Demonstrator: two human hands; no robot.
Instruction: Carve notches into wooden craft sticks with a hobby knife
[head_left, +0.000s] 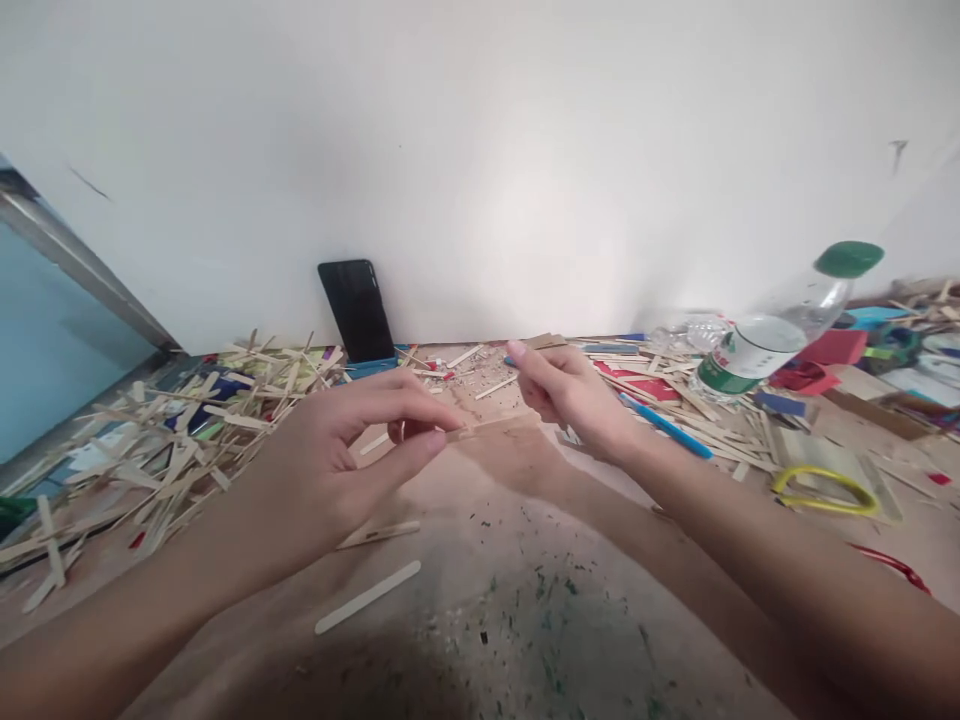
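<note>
My left hand [375, 435] pinches one end of a pale wooden craft stick [495, 428] between thumb and fingers. The stick points right, toward the area below my right hand [566, 390]. That hand is closed like a fist, thumb uppermost, and a small blue piece [511, 360] shows beside the thumb. What its fingers grip is hidden. On the table below my left hand lie a loose craft stick [367, 598] and a darker-marked stick [379, 535].
Heaped craft sticks [180, 440] cover the left side. A black phone [356, 310] leans upright on a blue stand [371, 366] by the wall. At right are a green-capped bottle [765, 340], a blue pen [667, 427], a yellow loop handle [825, 490] and red paper [832, 347].
</note>
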